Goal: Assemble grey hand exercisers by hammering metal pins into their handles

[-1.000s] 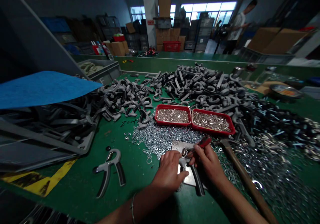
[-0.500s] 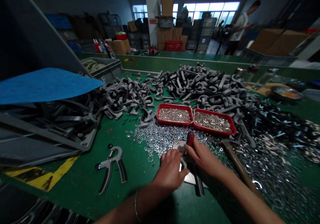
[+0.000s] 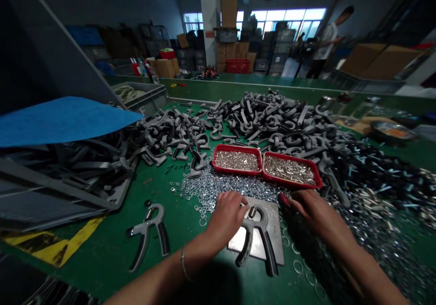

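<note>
On a square metal plate lies a grey and black hand grip strengthener with a coil spring near its top. My left hand is closed around the upper left end of this strengthener, hiding that part. Off the plate's upper right corner, my right hand grips a tool with a red and black handle; its working end cannot be made out. Another hand grip strengthener lies on the green table to the left, touched by neither hand.
Two red trays of small metal parts stand beyond the plate, with loose washers around them. Grey handles are heaped behind. A grey crate of handles sits left. A person stands in the back right.
My right hand has moved right, taking the red-handled tool away from the strengthener. The strengthener and plate are now more exposed. My left hand has shifted slightly and stays at the strengthener.
</note>
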The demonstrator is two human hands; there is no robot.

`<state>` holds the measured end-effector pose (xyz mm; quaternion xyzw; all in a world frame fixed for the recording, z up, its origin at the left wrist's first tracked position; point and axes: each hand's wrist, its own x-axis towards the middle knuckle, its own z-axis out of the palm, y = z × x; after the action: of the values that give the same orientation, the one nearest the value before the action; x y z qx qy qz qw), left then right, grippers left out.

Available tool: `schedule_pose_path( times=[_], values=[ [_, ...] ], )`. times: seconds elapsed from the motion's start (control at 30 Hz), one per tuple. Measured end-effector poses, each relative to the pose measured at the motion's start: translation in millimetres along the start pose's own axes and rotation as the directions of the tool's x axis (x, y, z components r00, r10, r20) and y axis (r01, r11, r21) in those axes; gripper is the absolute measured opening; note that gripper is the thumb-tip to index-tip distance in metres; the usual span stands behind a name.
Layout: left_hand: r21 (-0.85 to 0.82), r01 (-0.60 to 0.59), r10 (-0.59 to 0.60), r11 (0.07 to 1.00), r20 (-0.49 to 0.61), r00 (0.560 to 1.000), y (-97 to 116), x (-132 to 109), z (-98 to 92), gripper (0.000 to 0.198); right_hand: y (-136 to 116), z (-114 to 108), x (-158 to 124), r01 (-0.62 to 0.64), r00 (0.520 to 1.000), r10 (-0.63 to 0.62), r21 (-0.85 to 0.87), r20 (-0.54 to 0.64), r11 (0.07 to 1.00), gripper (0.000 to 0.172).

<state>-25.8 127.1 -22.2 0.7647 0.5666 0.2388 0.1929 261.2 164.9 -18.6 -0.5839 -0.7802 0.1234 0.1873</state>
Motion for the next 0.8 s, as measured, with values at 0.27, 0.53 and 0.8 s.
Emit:
schedule_pose_path(
  times=[0.27, 0.53, 0.8],
  values=[
    [0.526, -0.050, 0.011, 0.849, 0.077, 0.997, -47, 149, -54.2, 0.021, -78, 24, 125, 0.286, 0.957, -0.291, -0.228, 0.013, 0.931, 0.018],
    [0.535, -0.076, 0.066, 0.841, 0.036, 0.997, -69, 146, -33.3, 0.028, -79, 66, 173, 0.242, 0.970, -0.234, -0.375, 0.067, 0.895, 0.020],
    [0.425, -0.057, 0.102, 0.903, -0.084, 0.991, -70, 143, -38.5, 0.017, -80, 64, 165, 0.325, 0.945, -0.317, -0.353, 0.082, 0.877, 0.016]
  ],
)
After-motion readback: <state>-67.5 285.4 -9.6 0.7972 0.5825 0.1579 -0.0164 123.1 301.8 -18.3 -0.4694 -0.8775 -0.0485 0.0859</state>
